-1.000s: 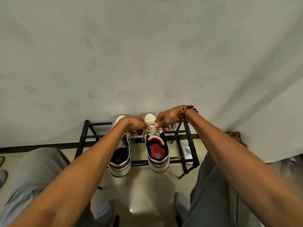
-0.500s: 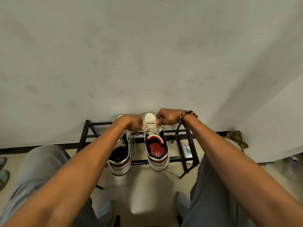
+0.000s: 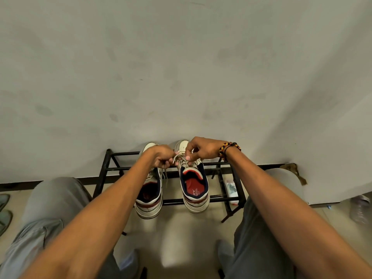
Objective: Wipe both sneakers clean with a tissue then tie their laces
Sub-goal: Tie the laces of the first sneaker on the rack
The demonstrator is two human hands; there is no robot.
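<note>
Two white sneakers with navy collars stand side by side on a black metal shoe rack (image 3: 201,200), toes toward the wall. The right sneaker (image 3: 194,189) has a red insole; the left sneaker (image 3: 150,195) is partly hidden by my left forearm. Over the right sneaker's tongue, my left hand (image 3: 161,158) pinches one strand of its white lace (image 3: 179,157). My right hand (image 3: 199,150), with a beaded bracelet at the wrist, pinches the other strand just beside it. A loose lace hangs from the left sneaker.
The rack stands against a grey wall (image 3: 181,67). A small printed packet (image 3: 231,189) lies at the rack's right end. My grey-trousered knees (image 3: 54,200) flank the rack. Other footwear sits at the far left (image 3: 4,214) and a bottle at far right (image 3: 360,210).
Both hands stayed at the right sneaker's lace; the right hand has shifted in over the toe and its fingers now pinch downward close to the left hand.
</note>
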